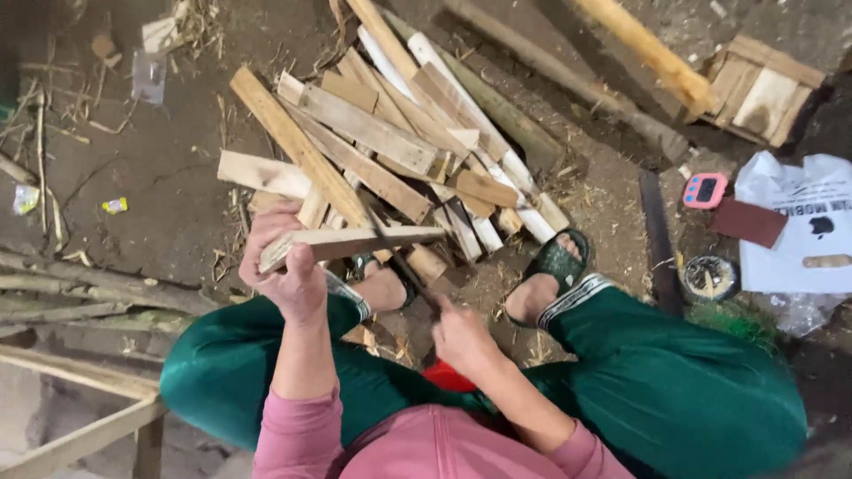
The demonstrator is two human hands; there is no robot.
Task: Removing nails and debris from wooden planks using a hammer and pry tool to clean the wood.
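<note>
Bare dirt ground, littered with straw and splinters, is spreading out beneath you as you are sitting low with knees apart in green trousers. Your left hand is wrapping firmly around the near end of a flat wooden slat, holding it level across the space in front of you. Your right hand is clenching the handle of a dark knife, whose blade is angling up and away from you to meet the slat near its middle (whether the edge is biting into the wood or only touching it is too small to tell). Just beyond the slat, a pile of split wood pieces is lying on the ground, some pale, some brown. Your sandalled right foot is resting against the pile's near edge. Off to your right, a pink digital timer is sitting beside a white plastic bag, with a round tin near them. A long bamboo pole is slanting across the upper right.
</note>
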